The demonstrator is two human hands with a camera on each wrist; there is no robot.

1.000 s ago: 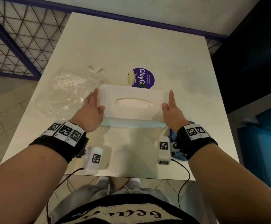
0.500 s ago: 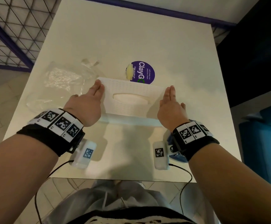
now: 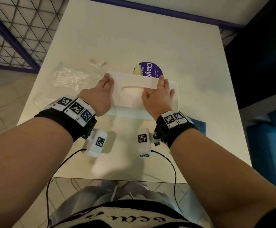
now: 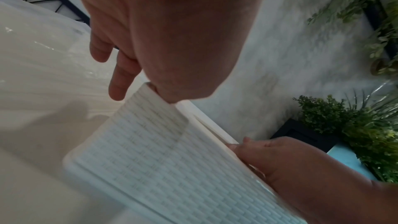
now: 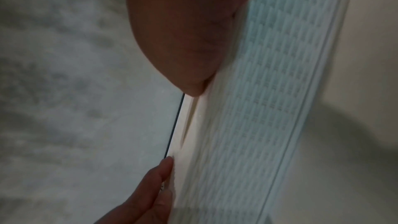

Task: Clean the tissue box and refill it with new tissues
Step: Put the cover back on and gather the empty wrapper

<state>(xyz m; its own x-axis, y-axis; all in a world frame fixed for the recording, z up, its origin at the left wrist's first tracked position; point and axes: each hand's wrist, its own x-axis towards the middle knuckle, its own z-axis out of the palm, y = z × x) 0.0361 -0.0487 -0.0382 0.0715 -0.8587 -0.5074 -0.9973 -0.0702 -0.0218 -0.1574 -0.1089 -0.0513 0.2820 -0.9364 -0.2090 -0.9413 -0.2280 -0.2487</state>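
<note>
The white tissue box (image 3: 130,99) with a woven-pattern lid lies on the white table (image 3: 134,38), with white tissue showing in its oval slot (image 3: 130,90). My left hand (image 3: 101,89) lies against the box's left end with its fingers straight along the edge. In the left wrist view the left hand (image 4: 161,40) has its thumb touching the lid's corner on the box (image 4: 172,168). My right hand (image 3: 157,94) lies flat on the lid with the fingers spread, just right of the slot. The right wrist view shows the right hand's palm (image 5: 183,31) on the box (image 5: 269,108).
A crumpled clear plastic wrapper (image 3: 71,78) lies left of the box. Behind the box are a round purple sticker (image 3: 152,69) and a pale yellow item (image 3: 137,70). A blue cloth (image 3: 199,125) lies by my right wrist. A lattice fence (image 3: 10,30) stands to the left.
My right hand has moved from the box's right end onto the top of the lid. My left hand stays at the left end.
</note>
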